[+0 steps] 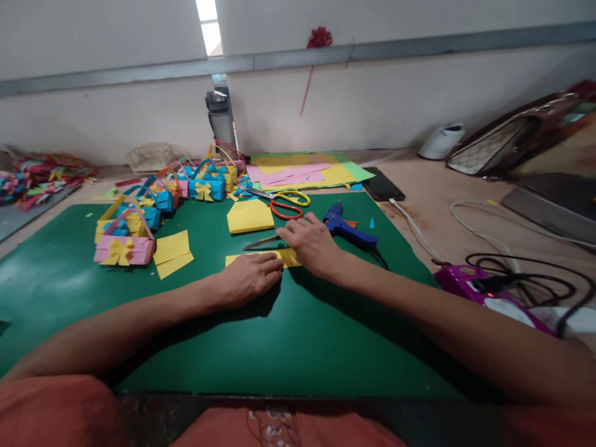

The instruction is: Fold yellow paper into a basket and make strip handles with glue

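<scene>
My left hand [254, 279] lies flat, fingers together, on a narrow yellow paper strip [231, 260] on the green mat. At the strip's right end is my right hand [314, 245], its fingers bent and closed. A thin, dark-bladed knife [258, 243] juts left from those fingers, along the strip's far edge; its handle is hidden. Just beyond lies a folded yellow paper piece [250, 217]. Scissors with one red and one yellow handle [286, 210] rest behind my right hand. A blue glue gun [349, 230] lies on its right.
Small paper baskets with bows [125, 248] stand at left, beside yellow paper squares [173, 253]. Coloured sheets [302, 171], a bottle [220, 118] and a phone [384, 184] are at the back. A purple power strip [488, 295] with cables sits on the right of the green mat [279, 347].
</scene>
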Available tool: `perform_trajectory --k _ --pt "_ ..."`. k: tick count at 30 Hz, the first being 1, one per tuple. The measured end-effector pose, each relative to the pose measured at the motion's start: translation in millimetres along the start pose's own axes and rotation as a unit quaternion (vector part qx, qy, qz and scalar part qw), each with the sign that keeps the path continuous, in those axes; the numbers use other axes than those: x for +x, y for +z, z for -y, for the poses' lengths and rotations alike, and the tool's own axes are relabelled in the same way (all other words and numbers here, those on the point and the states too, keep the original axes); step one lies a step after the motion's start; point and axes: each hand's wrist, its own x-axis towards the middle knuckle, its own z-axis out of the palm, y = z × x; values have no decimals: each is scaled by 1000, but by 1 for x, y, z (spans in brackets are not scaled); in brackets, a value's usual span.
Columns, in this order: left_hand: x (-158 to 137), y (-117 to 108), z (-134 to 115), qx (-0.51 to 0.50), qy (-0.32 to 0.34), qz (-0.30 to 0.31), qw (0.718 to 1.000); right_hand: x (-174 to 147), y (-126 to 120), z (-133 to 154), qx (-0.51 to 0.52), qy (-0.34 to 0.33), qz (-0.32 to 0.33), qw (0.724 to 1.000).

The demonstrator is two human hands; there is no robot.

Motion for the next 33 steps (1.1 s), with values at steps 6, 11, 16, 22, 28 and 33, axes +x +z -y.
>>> perform_trajectory --k 6,11,16,22,28,33 --pt "1 -7 -5 43 -89 57 993 -15 -5 -9 -4 76 6 997" --pt "-1 -3 -1 21 -107 40 993 -60 -4 -16 21 123 44 991" --pt "-1 3 2 17 -115 -17 993 -73 9 -26 68 165 61 982" --pt "-1 9 8 -46 -108 -96 988 -63 15 -25 115 216 84 966" --pt "-5 17 10 -94 -132 -119 980 -59 15 -29 163 210 95 959" --pt "-1 12 6 -44 -169 -58 983 -63 22 -26 116 141 55 982"
